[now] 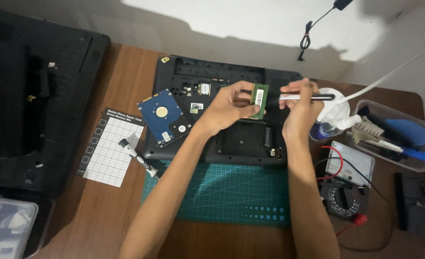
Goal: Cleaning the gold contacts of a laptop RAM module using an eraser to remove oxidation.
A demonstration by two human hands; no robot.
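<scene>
Between left hand (pixel 229 106) fingers, memory module (pixel 259 100), brush (pixel 304 97) beside

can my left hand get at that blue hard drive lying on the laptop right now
Probably not at once. The left hand is shut on a green memory module, so it has no free fingers. The way itself looks open: the hard drive lies bare on the laptop base, just left of that wrist.

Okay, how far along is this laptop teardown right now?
Done: the black upturned laptop has open bays, and the blue hard drive lies loose on its corner. In hand: left hand holds a green memory stick; right hand brushes it with a silver-handled brush. Left: bays uncovered, drive out.
</scene>
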